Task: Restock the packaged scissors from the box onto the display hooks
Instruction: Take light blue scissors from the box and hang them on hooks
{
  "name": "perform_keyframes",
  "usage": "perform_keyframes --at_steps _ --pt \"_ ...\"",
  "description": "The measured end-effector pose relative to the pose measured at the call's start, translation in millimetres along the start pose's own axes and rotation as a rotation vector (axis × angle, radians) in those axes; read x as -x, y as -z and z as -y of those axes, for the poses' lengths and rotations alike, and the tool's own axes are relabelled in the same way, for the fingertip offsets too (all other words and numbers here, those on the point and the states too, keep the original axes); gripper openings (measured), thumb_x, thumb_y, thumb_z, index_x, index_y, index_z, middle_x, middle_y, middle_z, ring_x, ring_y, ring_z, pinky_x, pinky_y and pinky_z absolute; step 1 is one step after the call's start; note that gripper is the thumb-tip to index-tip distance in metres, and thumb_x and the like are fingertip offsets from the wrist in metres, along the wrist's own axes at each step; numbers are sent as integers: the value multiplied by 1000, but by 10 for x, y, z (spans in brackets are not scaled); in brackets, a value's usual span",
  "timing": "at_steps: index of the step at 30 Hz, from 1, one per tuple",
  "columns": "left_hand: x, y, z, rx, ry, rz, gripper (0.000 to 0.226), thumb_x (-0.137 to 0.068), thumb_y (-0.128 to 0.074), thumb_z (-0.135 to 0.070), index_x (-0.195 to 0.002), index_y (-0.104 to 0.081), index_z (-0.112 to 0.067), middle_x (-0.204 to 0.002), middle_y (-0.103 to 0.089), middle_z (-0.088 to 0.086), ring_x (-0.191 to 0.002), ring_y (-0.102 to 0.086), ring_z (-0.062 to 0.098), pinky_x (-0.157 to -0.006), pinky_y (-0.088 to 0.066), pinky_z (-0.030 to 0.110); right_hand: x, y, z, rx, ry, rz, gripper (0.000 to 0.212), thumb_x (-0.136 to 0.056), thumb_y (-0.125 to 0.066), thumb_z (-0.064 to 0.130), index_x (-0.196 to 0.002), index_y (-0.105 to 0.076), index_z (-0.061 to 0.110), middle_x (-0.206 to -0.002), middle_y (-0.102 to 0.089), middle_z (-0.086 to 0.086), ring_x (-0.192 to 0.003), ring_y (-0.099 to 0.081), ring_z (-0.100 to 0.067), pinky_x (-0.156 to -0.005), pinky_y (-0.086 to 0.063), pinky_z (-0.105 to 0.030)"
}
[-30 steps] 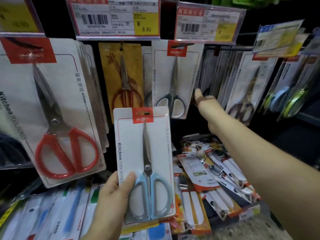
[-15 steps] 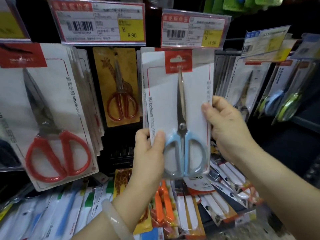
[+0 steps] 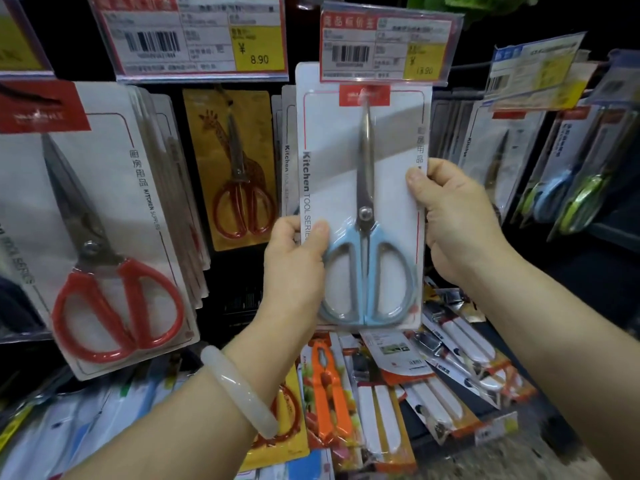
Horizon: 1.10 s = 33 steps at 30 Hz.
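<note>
A white card pack with blue-handled scissors (image 3: 367,265) stands upright in the middle of the head view, its top edge tucked behind the 13.90 price tag (image 3: 388,46). My left hand (image 3: 294,265) grips the pack's lower left edge, thumb on the front. My right hand (image 3: 453,220) pinches its right edge a little higher. Behind it hang more white packs of the same kind (image 3: 288,157). The hook itself is hidden by the tag and the pack.
Red-handled scissors packs (image 3: 104,237) hang at the left under the 8.90 tag (image 3: 194,36). A giraffe-print pack (image 3: 239,168) hangs beside them. More packs (image 3: 568,188) hang at the right. Peelers and white-handled tools (image 3: 446,386) lie in the bin below.
The pack rose from low centre up to the 13.90 hook. My right hand came back from the hanging packs and took hold of the pack's right edge.
</note>
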<state>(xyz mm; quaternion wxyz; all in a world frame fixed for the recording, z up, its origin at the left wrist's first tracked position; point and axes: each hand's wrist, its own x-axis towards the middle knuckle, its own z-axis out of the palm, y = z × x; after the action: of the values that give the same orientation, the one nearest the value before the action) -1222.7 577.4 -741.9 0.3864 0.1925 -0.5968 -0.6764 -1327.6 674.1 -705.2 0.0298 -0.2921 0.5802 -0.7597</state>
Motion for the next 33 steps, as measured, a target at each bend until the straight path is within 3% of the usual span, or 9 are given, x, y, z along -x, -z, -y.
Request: perform_keyframes --at_steps 4,7,14,19,22,26,29,32,33 --pt "-24 -17 52 35 14 -54 13 -92 -55 -16 -80 -56 -21 -77 -65 -3 -74 -62 17 -78 -54 41 -49 -52 -47 37 -30 -22 20 -95 -48 9 -81 -58 18 -84 -64 -5 -80 -59 -19 -88 -52 -41" --pt "-117 -27 81 1 31 -67 13 -91 -55 -19 -80 -59 -25 -90 -69 1 -91 -67 25 -88 -53 50 -199 -92 -100 104 -74 -22 19 -95 -48 10 -83 -58 22 -98 -65 -8 -93 -61 -22 -97 -48 -46" --pt "-553 -89 130 -124 107 -124 16 -95 -46 -27 -86 -59 -24 -108 -64 4 -108 -60 27 -102 -45 42 -532 -193 -234 237 -141 -9 16 -98 -43 23 -91 -57 24 -93 -64 3 -94 -61 -20 -88 -52 -38" --pt "-465 -94 318 -344 285 -89 56 -95 -42 -43 -140 -37 -11 -138 -48 10 -124 -46 29 -100 -35 32 -435 51 -371 540 -267 11 45 -98 -37 41 -128 -49 9 -116 -54 -5 -105 -51 -20 -92 -40 -29" --pt "-28 -111 604 -608 282 82 58 -94 -49 -35 -142 -33 -7 -140 -45 15 -127 -45 32 -104 -36 35 -2 524 -468 762 -308 139 39 -96 -46 37 -123 -56 9 -118 -58 -8 -108 -54 -20 -97 -44 -30" --pt "639 -357 974 -691 336 395 48 -91 -57 -23 -135 -44 -7 -107 -52 9 -85 -58 26 -75 -46 30 702 1326 -513 995 -399 256 24 -94 -53 19 -97 -65 -2 -84 -56 -5 -74 -51 -8 -59 -41 -12" --pt "1142 -628 1143 -637 419 580 44 -90 -58 -22 -132 -48 -9 -108 -54 9 -71 -51 17 -60 -38 26 1150 2053 -534 1107 -577 264 31 -93 -51 13 -88 -57 -17 -74 -46 -10 -66 -43 -9 -61 -37 -23" --pt "1558 -890 1262 -574 466 711 8 -90 -58 -18 -97 -62 -18 -94 -56 6 -81 -50 19 -62 -38 26 1602 2681 -543 1156 -796 223 21 -89 -55 17 -81 -64 -1 -74 -58 -10 -72 -55 -21 -68 -45 -31" --pt "1671 -966 1310 -578 484 758 9 -92 -56 -20 -98 -61 -18 -97 -54 5 -77 -49 17 -63 -38 26 1745 2821 -542 1188 -841 206 20 -89 -55 17 -85 -65 -1 -79 -60 -13 -76 -56 -24 -70 -46 -30"
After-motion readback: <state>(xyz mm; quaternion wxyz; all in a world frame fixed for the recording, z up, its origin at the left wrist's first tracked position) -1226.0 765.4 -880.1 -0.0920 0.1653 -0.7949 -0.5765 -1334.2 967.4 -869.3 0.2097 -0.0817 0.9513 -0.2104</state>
